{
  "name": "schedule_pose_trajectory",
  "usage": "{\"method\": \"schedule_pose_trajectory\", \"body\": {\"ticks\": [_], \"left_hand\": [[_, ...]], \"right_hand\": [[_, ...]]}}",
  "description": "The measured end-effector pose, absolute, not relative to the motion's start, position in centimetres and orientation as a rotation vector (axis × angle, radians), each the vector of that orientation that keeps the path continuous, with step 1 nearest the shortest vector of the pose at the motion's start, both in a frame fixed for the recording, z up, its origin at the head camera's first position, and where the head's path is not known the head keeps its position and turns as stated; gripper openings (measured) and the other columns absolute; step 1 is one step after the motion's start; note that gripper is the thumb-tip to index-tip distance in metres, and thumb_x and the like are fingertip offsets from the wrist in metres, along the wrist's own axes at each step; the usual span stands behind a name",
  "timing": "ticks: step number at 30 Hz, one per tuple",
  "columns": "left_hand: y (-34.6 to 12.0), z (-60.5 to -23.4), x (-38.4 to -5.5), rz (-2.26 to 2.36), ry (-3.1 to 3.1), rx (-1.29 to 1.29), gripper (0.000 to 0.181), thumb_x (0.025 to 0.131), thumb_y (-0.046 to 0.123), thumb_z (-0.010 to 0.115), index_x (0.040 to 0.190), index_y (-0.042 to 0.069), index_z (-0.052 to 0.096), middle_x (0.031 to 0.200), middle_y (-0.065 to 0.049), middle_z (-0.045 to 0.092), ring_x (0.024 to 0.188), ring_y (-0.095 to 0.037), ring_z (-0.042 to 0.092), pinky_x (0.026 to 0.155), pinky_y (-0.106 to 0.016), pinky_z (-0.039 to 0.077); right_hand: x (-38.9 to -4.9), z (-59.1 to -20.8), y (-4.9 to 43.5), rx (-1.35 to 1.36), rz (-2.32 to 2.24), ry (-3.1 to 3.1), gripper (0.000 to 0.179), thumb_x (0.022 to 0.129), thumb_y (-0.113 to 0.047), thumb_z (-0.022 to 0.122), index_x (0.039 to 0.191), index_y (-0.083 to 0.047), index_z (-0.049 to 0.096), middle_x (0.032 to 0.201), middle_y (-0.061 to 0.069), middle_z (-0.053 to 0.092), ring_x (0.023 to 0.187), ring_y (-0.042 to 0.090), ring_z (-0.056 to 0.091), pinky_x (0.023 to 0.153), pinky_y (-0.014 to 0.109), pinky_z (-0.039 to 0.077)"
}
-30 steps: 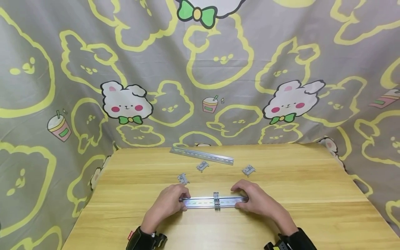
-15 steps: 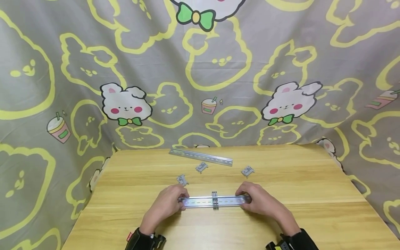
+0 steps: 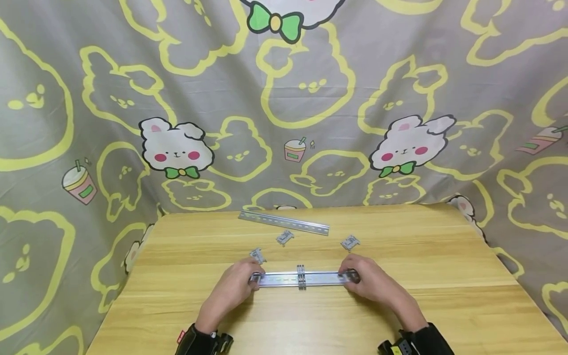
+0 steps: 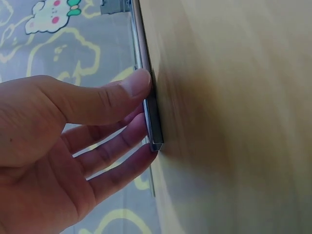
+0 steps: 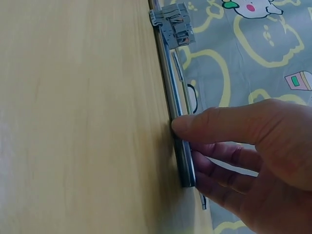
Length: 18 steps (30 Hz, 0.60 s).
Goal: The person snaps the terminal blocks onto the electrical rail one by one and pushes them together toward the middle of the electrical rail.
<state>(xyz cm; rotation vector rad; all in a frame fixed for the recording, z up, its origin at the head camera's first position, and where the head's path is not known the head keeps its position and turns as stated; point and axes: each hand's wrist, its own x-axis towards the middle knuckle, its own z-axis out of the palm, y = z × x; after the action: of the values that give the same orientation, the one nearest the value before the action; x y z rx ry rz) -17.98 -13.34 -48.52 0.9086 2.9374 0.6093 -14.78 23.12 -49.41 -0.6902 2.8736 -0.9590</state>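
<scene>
The DIN rail [image 3: 281, 280] in the person's hands gleams silver, broken by a dashed row of slots, and the terminal blocks [image 3: 301, 277] across it are plain grey. The farther rail [image 3: 284, 223] is silver too, dashed the same way. Under them the tabletop [image 3: 284, 320] runs honey-yellow, streaked with wood grain. Behind, I see a grey curtain [image 3: 310, 133] covered in thick yellow animal outlines, white rabbits [image 3: 177, 148] with pink cheeks and green bows, and pink cups [image 3: 295, 151] with green labels. The left wristband [image 3: 197, 341] is black with a red tag [image 3: 181, 336].
</scene>
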Motion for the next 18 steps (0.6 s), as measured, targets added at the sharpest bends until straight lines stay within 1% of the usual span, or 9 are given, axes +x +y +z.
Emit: {"method": "schedule_pose_trajectory", "body": {"ticks": [3, 9, 14, 18], "left_hand": [[-13.1, -48.7, -18.3, 0.626, 2.933, 0.939, 0.028, 0.073, -0.003, 0.085, 0.099, 0.006, 0.079, 0.101, -0.004, 0.07, 0.093, -0.023, 0.068, 0.08, -0.04, 0.058], [-13.2, -49.0, -18.6, 0.681, 2.914, 0.924, 0.027, 0.074, -0.003, 0.085, 0.099, 0.007, 0.079, 0.101, -0.003, 0.07, 0.092, -0.023, 0.068, 0.08, -0.04, 0.058], [-13.3, -48.8, -18.9, 0.676, 2.904, 0.917, 0.027, 0.074, -0.002, 0.086, 0.099, 0.007, 0.079, 0.103, -0.004, 0.07, 0.094, -0.025, 0.068, 0.081, -0.041, 0.058], [-13.2, -48.8, -19.4, 0.655, 2.912, 0.919, 0.028, 0.073, -0.001, 0.087, 0.098, 0.008, 0.079, 0.103, -0.002, 0.07, 0.094, -0.024, 0.068, 0.08, -0.04, 0.058]], "right_hand": [[-14.8, -49.6, 23.6, -0.68, -0.962, 2.895, 0.028, 0.078, -0.001, 0.083, 0.103, -0.01, 0.074, 0.102, 0.0, 0.068, 0.095, 0.021, 0.067, 0.084, 0.041, 0.057], [-15.1, -50.2, 24.0, -0.666, -0.98, 2.888, 0.027, 0.084, -0.004, 0.082, 0.109, -0.01, 0.074, 0.105, -0.002, 0.068, 0.097, 0.018, 0.065, 0.085, 0.039, 0.056], [-15.6, -50.2, 24.0, -0.668, -0.985, 2.886, 0.027, 0.084, -0.003, 0.082, 0.109, -0.01, 0.074, 0.108, -0.001, 0.069, 0.101, 0.02, 0.067, 0.089, 0.041, 0.056], [-16.0, -50.0, 24.1, -0.689, -0.961, 2.887, 0.026, 0.084, -0.002, 0.081, 0.109, -0.008, 0.074, 0.11, 0.001, 0.069, 0.103, 0.022, 0.067, 0.09, 0.042, 0.056]]}}
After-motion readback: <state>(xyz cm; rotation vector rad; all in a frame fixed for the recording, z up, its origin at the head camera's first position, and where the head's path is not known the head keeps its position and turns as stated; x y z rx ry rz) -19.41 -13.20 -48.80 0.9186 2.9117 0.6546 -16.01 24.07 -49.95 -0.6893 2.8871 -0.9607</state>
